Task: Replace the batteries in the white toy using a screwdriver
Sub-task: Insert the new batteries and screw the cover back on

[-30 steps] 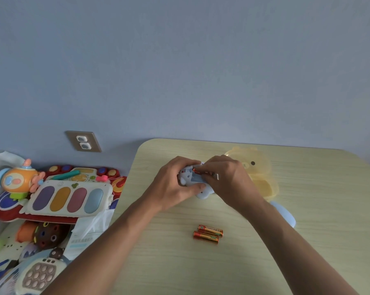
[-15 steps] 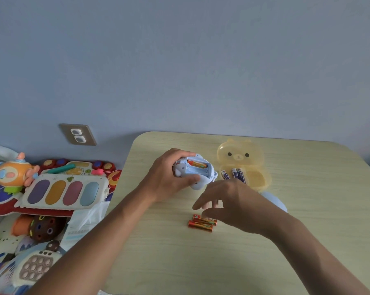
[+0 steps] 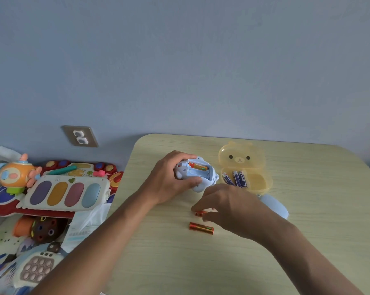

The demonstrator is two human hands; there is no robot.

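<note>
Toy pile, far left: a heap of bright playthings sits on the floor beside the table, with a four-key toy piano [image 3: 67,193] on top and an orange submarine toy [image 3: 15,174] just behind it.
Wall socket: a double outlet [image 3: 80,136] on the blue wall, above the pile.
Left hand: the left hand [image 3: 171,177] grips the white toy [image 3: 197,174], fingers over the far edge, thumb on the near side.
White toy: held just over the table [image 3: 307,231], towards its far side, underside up, battery bay open, one orange battery [image 3: 197,166] seated in the far slot.
Loose battery: another orange cell [image 3: 201,228] lies flat on the table, near of the toy, apart from both hands.
Right hand: the right hand [image 3: 226,206] is down on the table, fingertips pinching the pinched battery [image 3: 200,213], mostly hidden under the fingers.
Yellow bear case: open on the table, right of the toy, the bear case [image 3: 246,165] holds three blue batteries [image 3: 236,178] in its tray.
Blue cover: a pale blue piece [image 3: 274,206] lies on the table behind the right wrist, partly hidden.
</note>
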